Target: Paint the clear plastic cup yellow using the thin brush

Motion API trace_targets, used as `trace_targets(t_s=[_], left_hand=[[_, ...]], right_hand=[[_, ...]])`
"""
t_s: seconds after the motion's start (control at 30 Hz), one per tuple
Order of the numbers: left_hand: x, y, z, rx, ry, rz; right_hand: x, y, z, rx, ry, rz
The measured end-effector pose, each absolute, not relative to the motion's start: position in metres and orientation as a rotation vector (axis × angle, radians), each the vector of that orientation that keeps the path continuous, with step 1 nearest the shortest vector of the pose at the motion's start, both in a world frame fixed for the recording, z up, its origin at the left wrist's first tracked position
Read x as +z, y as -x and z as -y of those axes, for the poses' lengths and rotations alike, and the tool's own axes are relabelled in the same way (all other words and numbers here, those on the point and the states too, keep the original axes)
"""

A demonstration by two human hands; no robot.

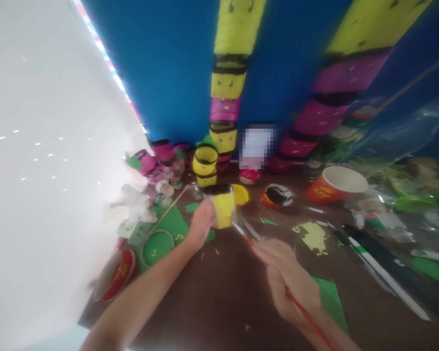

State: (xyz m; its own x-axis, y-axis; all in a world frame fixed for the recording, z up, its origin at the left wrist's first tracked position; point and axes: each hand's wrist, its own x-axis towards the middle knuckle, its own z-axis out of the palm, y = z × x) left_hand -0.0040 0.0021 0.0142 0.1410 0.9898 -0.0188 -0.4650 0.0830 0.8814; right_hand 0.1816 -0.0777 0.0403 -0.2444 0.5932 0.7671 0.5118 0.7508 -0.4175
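A small cup-shaped piece (224, 210), painted yellow with a black rim, is tilted above the table's middle. My left hand (200, 223) grips it from its left side, the fingers partly hidden behind it. In my right hand (292, 275) lies a paintbrush with a red handle (303, 310), its tip at the lower right of the yellow side. A second slim, silvery tool (251, 228) sticks out beside the brush from the same hand; its kind is blurred. Just behind the cup sits a yellow paint dish (240, 194), and to its right a small container with black paint (277, 195).
Yellow and magenta painted cups (205, 161) stand along the blue wall. A red paper cup (336, 184) is at the right, near pens (388, 278) and plastic bottles. Green paper (173, 224), a tape ring (157, 247) and a red bowl (115, 275) lie left.
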Motion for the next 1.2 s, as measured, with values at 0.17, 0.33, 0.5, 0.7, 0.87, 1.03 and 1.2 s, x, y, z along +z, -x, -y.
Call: trace_targets(t_s=[0.17,0.33,0.5,0.7,0.87,1.03,1.2], left_hand=[[0.0118,0.0045,-0.0031,1.274,-0.846,-0.809],[0.0098,0.0045,-0.0041,1.286,-0.841,-0.803],[0.0102,0.0043,-0.0044,1.285,-0.832,-0.815],[0.0128,0.0041,-0.0032,1.282,-0.836,-0.76],[0.0074,0.0047,-0.0053,1.266,-0.879,-0.797],[0.0076,0.0053,-0.0032,1.27,-0.976,-0.822],[0.0086,0.0057,-0.0022,1.288,-0.984,-0.838]], right_hand=[[0.05,-0.1852,0.0822,0.172,0.83,1.927],[0.0497,-0.184,0.0826,0.153,0.871,1.977],[0.05,-0.1841,0.0807,0.166,0.823,1.968],[0.0464,-0.1845,0.0825,0.189,0.871,1.94],[0.0453,-0.184,0.079,0.115,0.883,1.848],[0.0504,-0.1782,0.0746,0.095,0.893,1.939],[0.0476,-0.1793,0.0826,0.188,0.928,1.905]])
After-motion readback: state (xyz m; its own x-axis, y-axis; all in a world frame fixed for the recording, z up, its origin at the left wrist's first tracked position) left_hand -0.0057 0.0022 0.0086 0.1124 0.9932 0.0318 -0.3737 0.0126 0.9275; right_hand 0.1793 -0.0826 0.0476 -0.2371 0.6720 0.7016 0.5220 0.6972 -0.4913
